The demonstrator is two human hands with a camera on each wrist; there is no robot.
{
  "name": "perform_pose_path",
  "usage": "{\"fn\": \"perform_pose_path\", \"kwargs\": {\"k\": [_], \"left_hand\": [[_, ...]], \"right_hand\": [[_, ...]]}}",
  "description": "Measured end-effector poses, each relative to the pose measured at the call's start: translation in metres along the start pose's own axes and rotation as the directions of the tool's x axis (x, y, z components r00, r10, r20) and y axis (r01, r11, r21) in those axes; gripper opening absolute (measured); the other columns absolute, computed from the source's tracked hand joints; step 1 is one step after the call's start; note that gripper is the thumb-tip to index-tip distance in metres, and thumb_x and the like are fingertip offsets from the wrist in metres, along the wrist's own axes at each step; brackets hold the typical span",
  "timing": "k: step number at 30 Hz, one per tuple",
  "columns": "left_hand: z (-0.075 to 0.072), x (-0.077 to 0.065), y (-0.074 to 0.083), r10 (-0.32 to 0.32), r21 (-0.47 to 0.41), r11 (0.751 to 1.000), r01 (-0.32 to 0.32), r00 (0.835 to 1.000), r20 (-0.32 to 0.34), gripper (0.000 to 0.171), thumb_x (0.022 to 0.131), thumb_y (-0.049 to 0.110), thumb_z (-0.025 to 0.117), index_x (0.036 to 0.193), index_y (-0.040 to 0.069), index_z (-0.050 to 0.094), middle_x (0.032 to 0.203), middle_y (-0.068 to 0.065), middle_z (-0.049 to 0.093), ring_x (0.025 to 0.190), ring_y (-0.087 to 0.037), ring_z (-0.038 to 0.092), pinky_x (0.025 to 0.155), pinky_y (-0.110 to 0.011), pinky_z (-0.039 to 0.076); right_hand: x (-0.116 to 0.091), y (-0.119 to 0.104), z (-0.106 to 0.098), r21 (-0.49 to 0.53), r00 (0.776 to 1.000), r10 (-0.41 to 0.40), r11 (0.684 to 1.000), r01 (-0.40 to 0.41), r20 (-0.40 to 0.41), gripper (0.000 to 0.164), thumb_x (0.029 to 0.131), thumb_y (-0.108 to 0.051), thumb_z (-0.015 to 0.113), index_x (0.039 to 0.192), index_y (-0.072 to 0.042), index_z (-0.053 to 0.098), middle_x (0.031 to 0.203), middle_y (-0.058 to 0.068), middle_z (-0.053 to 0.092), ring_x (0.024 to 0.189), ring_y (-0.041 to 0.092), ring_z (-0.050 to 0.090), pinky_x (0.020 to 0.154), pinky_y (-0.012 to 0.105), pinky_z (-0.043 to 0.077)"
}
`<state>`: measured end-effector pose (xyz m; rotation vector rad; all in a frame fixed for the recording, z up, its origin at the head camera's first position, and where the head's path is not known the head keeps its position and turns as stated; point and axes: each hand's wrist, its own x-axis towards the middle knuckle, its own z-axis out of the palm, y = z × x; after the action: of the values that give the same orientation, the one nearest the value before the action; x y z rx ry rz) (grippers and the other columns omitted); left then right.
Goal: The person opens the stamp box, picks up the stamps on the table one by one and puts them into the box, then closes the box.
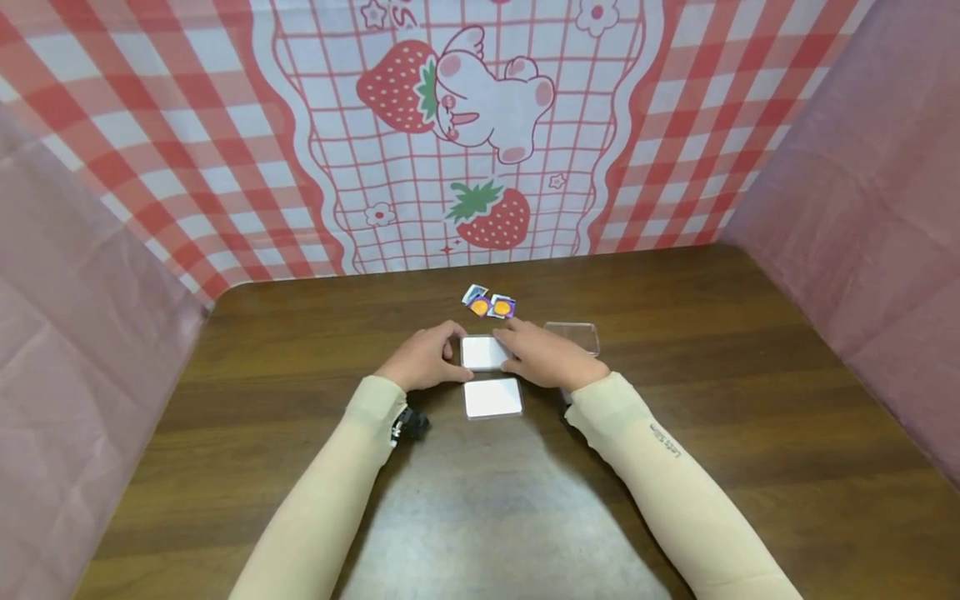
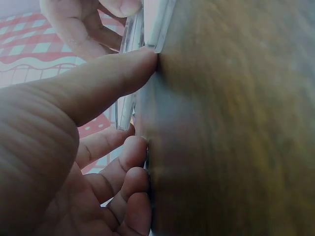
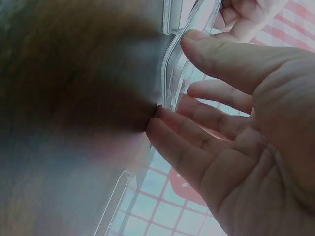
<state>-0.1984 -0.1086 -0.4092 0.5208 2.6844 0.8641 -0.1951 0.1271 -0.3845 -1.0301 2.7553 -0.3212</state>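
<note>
Work is looking partway, the case (image 1: 477, 353) being held just beyond a second case (image 1: 492, 398).
The right hand (image 1: 545, 354) is gripping its right end between thumb and fingers; the left hand (image 1: 427, 357) is bracketing the left end, whether pinching I can't tell. A clear shell (image 1: 583, 335) is lying rightward, seemingly unfitted; the cards (image 1: 502, 307) beyond are lying loose.

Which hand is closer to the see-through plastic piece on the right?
The right hand. It overlaps the see-through plastic piece in the head view; the left hand is farther, at the left end of the far white box.
</note>
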Motion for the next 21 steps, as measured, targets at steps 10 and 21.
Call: {"fn": "perform_pose_path", "kwargs": {"k": [10, 21], "left_hand": [[0.0005, -0.0015, 0.0029, -0.010, 0.019, 1.000, 0.010, 1.000, -0.005, 0.064, 0.087, 0.038, 0.085, 0.138, 0.011, 0.057, 0.104, -0.007, 0.063, 0.089, -0.021, 0.058, 0.079, -0.038, 0.049], [0.0018, -0.0023, 0.0044, -0.026, 0.028, 0.999, 0.026, 1.000, -0.006, 0.060, 0.088, 0.038, 0.083, 0.135, 0.010, 0.059, 0.104, -0.006, 0.063, 0.090, -0.021, 0.058, 0.080, -0.039, 0.048]], "right_hand": [[0.0019, 0.0030, 0.0002, -0.003, 1.000, 0.012, 1.000, -0.012, -0.004, 0.047, 0.101, -0.023, 0.070, 0.139, 0.001, 0.058, 0.133, 0.018, 0.060, 0.113, 0.027, 0.063, 0.094, 0.042, 0.054], [0.0027, 0.0040, 0.0004, -0.009, 0.998, 0.068, 0.998, -0.068, -0.006, 0.062, 0.095, -0.030, 0.077, 0.143, 0.002, 0.056, 0.136, 0.020, 0.057, 0.121, 0.029, 0.060, 0.099, 0.043, 0.052]]}}
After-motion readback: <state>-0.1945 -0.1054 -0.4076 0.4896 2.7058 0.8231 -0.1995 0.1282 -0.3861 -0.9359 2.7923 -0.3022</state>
